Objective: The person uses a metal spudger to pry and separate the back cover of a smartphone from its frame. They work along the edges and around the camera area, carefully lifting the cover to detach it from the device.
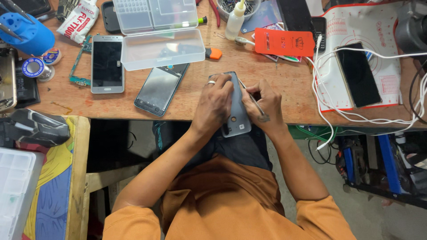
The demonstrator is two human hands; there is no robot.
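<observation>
Grey phone (pixel 237 116) face-down, camera holes showing

We see only part of the grey phone (pixel 236 116): the left hand (pixel 214 106) covers its left edge and much of its upper half, so we cannot tell how the fingers grip underneath. The right hand (pixel 264 106) hides the lower end of the thin metal tool (pixel 249 94), and its tip against the phone's edge is too small for us to make out. The clear plastic box (pixel 161 46) covers the top of the dark phone (pixel 159 90) lying beneath it. At the left edge, the blue tool holder (pixel 27 34) and the white compartment tray (pixel 15 186) are cut off. The white cable (pixel 331 109) runs out of frame on the right.
</observation>
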